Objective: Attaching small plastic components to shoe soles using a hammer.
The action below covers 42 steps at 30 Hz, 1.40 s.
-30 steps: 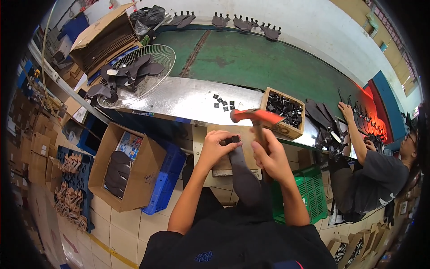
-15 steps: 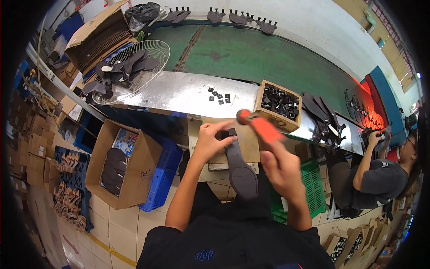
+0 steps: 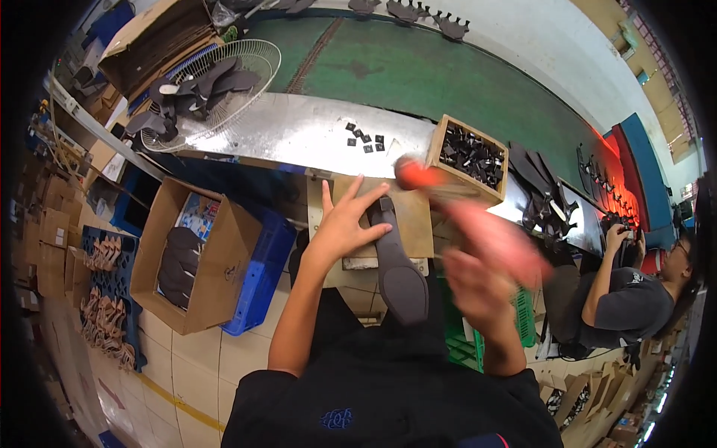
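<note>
A dark grey shoe sole (image 3: 402, 280) lies with its heel end, bearing a small black heel piece (image 3: 385, 203), on a tan work block (image 3: 418, 220). Its broad toe end extends toward my body. My left hand (image 3: 343, 230) has its fingers spread beside the heel end, the thumb at the sole's edge. In my right hand (image 3: 478, 291), smeared by motion, is a red-handled hammer (image 3: 493, 235). The hammer's round head (image 3: 408, 172) is to the right of the heel piece, apart from it.
Small black square pieces (image 3: 362, 137) lie on the metal table edge (image 3: 299, 127), next to a wooden box (image 3: 467, 187) of black pieces. Beyond runs a green conveyor (image 3: 388, 67). A wire basket (image 3: 258, 93) and carton (image 3: 224, 257) hold soles. A co-worker (image 3: 627, 299) sits at right.
My left fingers have spread and let go of the heel end. The hammer has swung, its handle now lower and further right. The whole view has shifted slightly.
</note>
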Tool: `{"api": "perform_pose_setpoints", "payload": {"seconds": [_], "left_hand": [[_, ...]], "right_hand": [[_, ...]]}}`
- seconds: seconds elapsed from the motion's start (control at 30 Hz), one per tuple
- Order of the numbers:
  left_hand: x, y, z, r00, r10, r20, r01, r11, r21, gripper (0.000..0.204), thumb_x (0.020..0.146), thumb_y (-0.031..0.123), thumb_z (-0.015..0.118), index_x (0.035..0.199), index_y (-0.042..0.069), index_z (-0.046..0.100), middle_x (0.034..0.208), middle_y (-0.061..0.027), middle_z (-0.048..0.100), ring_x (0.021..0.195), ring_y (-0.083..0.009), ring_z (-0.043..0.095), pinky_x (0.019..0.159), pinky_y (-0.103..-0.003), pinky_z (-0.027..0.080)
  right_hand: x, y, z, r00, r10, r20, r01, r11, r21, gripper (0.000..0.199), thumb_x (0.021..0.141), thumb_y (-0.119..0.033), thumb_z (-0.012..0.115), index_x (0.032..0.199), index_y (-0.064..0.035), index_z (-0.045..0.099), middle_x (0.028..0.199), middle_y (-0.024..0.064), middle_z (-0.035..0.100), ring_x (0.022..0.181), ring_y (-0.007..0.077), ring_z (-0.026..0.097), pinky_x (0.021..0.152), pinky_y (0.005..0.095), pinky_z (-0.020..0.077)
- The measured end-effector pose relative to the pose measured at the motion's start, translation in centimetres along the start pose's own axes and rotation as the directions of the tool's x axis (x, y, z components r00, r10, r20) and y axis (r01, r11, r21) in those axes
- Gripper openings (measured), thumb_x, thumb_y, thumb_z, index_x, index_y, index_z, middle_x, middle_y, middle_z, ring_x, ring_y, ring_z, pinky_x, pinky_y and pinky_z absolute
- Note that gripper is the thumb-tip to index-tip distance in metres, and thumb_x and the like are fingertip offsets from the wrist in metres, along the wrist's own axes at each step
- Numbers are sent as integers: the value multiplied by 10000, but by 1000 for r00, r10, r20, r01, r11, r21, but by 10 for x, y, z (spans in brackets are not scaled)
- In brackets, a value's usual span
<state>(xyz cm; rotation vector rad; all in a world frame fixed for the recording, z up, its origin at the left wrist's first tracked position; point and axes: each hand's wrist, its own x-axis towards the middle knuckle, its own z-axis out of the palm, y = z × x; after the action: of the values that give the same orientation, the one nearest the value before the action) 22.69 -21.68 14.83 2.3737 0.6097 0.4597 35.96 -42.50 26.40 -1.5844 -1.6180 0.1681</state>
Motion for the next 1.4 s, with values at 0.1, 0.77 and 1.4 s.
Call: {"api": "perform_pose_setpoints", "payload": {"seconds": [0.1, 0.77, 1.4], "left_hand": [[-6, -7, 2, 994, 71, -85, -68, 997, 35, 462, 885, 324, 712, 1325, 203, 640, 1392, 5, 616, 1452, -274, 385, 1196, -647, -3], [-113, 142, -35, 830, 161, 534, 535, 43, -844, 335, 1068, 277, 440, 1072, -21, 592, 1038, -92, 644, 1003, -159, 596, 931, -304, 451], [-28, 31, -117, 764, -373, -526, -78, 756, -650, 331, 1031, 310, 478, 1058, 10, 615, 1088, -133, 646, 940, -203, 611, 831, -361, 512]], "right_hand": [[4, 23, 28, 964, 249, 88, -252, 968, 16, 399, 1011, -88, 555, 1404, -32, 515, 919, 246, 664, 750, 370, 689, 677, 387, 539], [-26, 12, 26, 898, -83, 431, -388, 310, 868, 570, 984, -537, 557, 1036, 19, 672, 1088, 171, 652, 1110, 287, 593, 946, 399, 481], [-38, 118, -77, 851, 401, -338, -406, 912, 59, 323, 962, -211, 660, 1211, -6, 668, 1135, 159, 697, 997, 240, 677, 866, 347, 535]]}}
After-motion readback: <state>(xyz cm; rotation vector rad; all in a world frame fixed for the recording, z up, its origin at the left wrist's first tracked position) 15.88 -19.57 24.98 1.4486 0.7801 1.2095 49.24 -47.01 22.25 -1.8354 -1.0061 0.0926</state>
